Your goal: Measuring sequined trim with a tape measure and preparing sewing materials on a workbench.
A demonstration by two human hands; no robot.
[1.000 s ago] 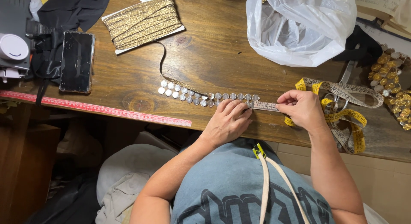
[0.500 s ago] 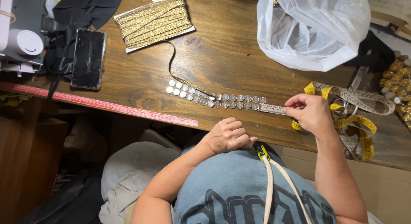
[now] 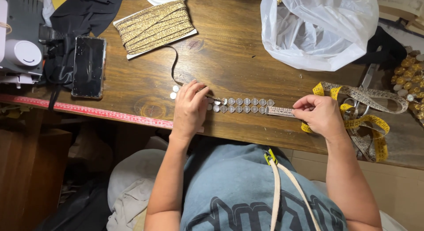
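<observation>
A strip of silver round-stud trim (image 3: 240,105) lies along the front of a wooden table (image 3: 229,54). My left hand (image 3: 190,109) rests flat on the trim's left end, fingers spread over the studs. My right hand (image 3: 321,115) pinches the end of a tape measure (image 3: 353,107) laid along the trim's right end. The rest of the yellow and white tape lies in loops right of that hand.
A card of gold ribbon (image 3: 154,27) and a dark phone (image 3: 89,65) lie at the back left beside a sewing machine (image 3: 20,50). A white plastic bag (image 3: 318,28) sits back right. A red ruler strip (image 3: 88,111) runs along the table's front edge. Gold beads (image 3: 408,76) lie far right.
My left hand came off the table edge and moved forward and left onto the trim's left end. My right hand stays pinching the tape. The view shifted slightly.
</observation>
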